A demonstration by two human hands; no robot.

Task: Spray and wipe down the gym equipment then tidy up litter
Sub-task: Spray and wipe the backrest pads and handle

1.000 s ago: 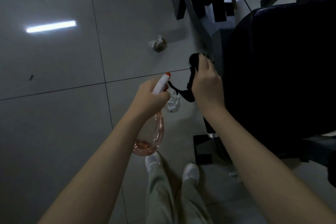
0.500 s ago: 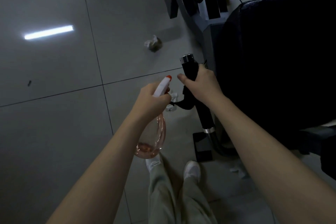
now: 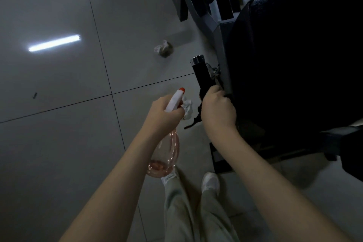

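The right hand (image 3: 219,111) is closed around the lower part of the black handle (image 3: 201,73) of the gym machine, with a dark cloth (image 3: 193,122) pressed between the palm and the handle. A loose end of the cloth hangs out below the hand. The upper part of the handle, with its shiny metal cap, is bare above the fingers.

The left hand (image 3: 165,114) grips the neck of the spray bottle (image 3: 171,149), just beside the right hand. The orange nozzle points up and away, and the pink body hangs under the wrist. Only a little liquid shows at the bottom, so the bottle is probably light. Its plastic may be slippery when wet, so the neck under the trigger looks like the safest place to hold it.

The cloth is soft and will fold around the stiff, round handle, so a full wrap with the fingers should wipe all sides.

To the right of the handle is the black seat pad (image 3: 294,55). On the floor (image 3: 59,143) lie two pieces of litter: a crumpled paper (image 3: 164,50) near the machine frame, and a white crumpled tissue (image 3: 187,109) that shows just past the left hand. Both look light and easy to pinch.
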